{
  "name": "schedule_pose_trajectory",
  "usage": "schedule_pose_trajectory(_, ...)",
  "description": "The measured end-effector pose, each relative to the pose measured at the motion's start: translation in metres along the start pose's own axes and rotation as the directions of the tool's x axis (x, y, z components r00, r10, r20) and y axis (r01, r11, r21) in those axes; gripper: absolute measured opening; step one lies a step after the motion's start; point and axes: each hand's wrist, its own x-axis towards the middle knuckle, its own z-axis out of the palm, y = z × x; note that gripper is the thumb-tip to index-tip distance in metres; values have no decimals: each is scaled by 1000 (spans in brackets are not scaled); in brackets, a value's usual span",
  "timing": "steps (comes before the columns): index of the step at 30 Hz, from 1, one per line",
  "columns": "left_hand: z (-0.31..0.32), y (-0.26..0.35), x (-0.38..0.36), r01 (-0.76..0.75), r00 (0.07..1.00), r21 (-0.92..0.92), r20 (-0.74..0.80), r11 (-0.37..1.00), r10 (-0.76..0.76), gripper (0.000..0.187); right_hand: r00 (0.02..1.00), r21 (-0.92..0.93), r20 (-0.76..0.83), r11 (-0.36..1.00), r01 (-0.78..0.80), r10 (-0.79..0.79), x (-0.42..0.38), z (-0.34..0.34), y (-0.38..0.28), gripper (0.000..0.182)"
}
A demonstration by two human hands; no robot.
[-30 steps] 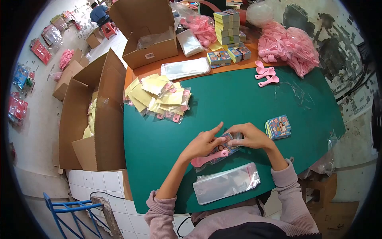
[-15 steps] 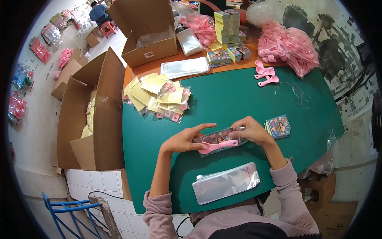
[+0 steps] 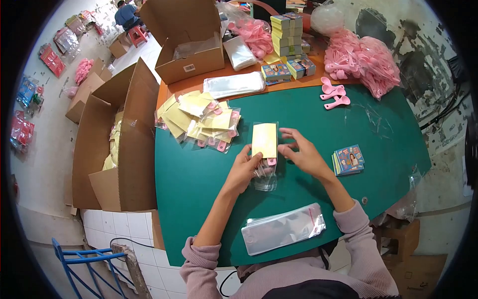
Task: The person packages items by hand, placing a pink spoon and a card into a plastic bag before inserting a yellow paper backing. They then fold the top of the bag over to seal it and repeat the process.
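A clear plastic bag (image 3: 266, 182) with a yellow-backed card (image 3: 264, 140) and a pink spoon (image 3: 271, 161) inside stands upright over the green table. My left hand (image 3: 242, 170) grips it low on its left side, thumb across the card's bottom edge. Most of the spoon is hidden behind the card. Just right of the bag is my right hand (image 3: 307, 158), fingers apart and holding nothing. Flat clear bags (image 3: 284, 229) lie stacked near my body. Farther right sits a small stack of printed cards (image 3: 348, 159).
Filled bags (image 3: 199, 119) form a pile at the table's left. Loose pink spoons (image 3: 336, 102) lie at the back right, near bulging spoon bags (image 3: 366, 62). Cardboard boxes (image 3: 137, 149) stand left and behind. Another person (image 3: 127, 16) sits far back.
The bag has turned from lying sideways, spoon side showing, to upright with the yellow card side showing. My right hand has let go of it; my left hand has shifted its grip.
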Motion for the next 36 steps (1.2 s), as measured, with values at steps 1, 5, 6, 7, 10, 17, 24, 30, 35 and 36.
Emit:
schedule_pose_trajectory(1, -1, 0, 0, 11, 999, -2, 32, 1000, -11, 34, 979, 155, -10, 967, -200, 204, 3, 3, 5, 62)
schedule_pose_trajectory(5, 3, 4, -14, 75, 997, 46, 24, 996, -76, 48, 925, 425, 4, 837, -345, 379, 12, 6, 25, 59)
schedule_pose_trajectory(6, 0, 3, -19, 88, 995, 86, 34, 992, -91, 52, 936, 438, -50, 850, -293, 348, 13, 6, 26, 59)
schedule_pose_trajectory(7, -2, 3, -24, 98, 992, 110, 63, 989, -105, 60, 938, 394, -101, 879, -269, 332, 15, 5, 26, 49)
schedule_pose_trajectory(10, -3, -1, -31, 143, 983, 165, 87, 976, -159, 64, 971, -56, -183, 985, -164, 152, 18, 8, 27, 36)
schedule_pose_trajectory(17, -6, 6, -35, 194, 975, 126, 87, 973, -205, 61, 991, -383, 25, 915, 129, -129, -8, 33, -10, 19)
schedule_pose_trajectory(24, -11, 0, -34, 163, 979, 159, 97, 974, -179, 58, 980, -365, 163, 916, 165, -112, -9, 43, -8, 17)
schedule_pose_trajectory(30, -13, -2, -28, 171, 981, 158, 62, 973, -183, 61, 948, -473, 226, 826, 306, -222, -14, 48, -10, 14)
schedule_pose_trajectory(35, -12, -5, -28, 86, 992, 304, 59, 949, -109, 68, 910, -462, 295, 791, 402, -291, -21, 46, -13, 13)
schedule_pose_trajectory(36, -6, -2, -30, 94, 995, 244, 17, 965, -101, 70, 906, -359, 341, 856, 372, -250, -22, 39, -14, 13)
